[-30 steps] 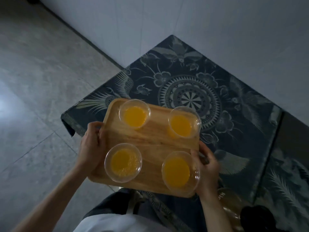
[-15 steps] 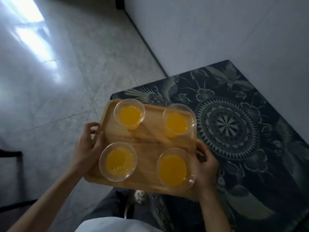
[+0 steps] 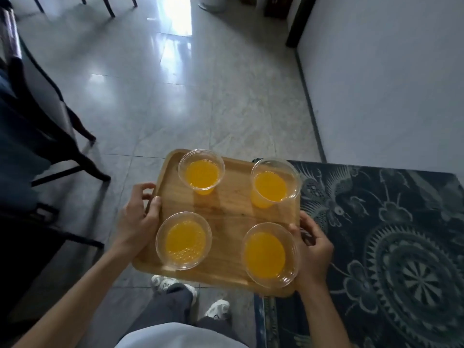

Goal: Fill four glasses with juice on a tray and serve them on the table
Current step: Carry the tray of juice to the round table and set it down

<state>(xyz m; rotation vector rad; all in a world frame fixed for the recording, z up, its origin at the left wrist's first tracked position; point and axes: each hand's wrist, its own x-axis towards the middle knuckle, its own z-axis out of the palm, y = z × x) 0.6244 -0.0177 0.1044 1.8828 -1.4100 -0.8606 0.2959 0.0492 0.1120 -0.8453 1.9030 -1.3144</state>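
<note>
Head view, looking steeply down: a rectangular light wooden tray (image 3: 229,214) with a raised rim is carried level in front of the person's body, above the pale polished stone floor (image 3: 175,96), with its right part over the edge of a table draped in a dark blue cloth printed with birds and a round mandala pattern (image 3: 391,234). The left hand (image 3: 138,219) grips the tray's left edge, thumb lying on top of the rim and fingers curled round the outside. The right hand (image 3: 313,249) grips the right edge the same way, thumb on the rim and fingers wrapped beneath. Four clear plastic cups stand upright on the tray, one near each corner, all holding orange juice and well apart from one another: the far-left cup (image 3: 201,170), the far-right cup (image 3: 275,182), the near-left cup (image 3: 183,240) just beside the left thumb, whose juice has small bubbles on the surface, and the near-right cup (image 3: 270,254) just beside the right thumb. Below the tray, two white sneakers (image 3: 217,308) and grey trouser legs (image 3: 165,310) show on the floor. At the left stands a dark wooden chair (image 3: 50,121). A plain white wall (image 3: 389,71) rises behind the table at the right.
</note>
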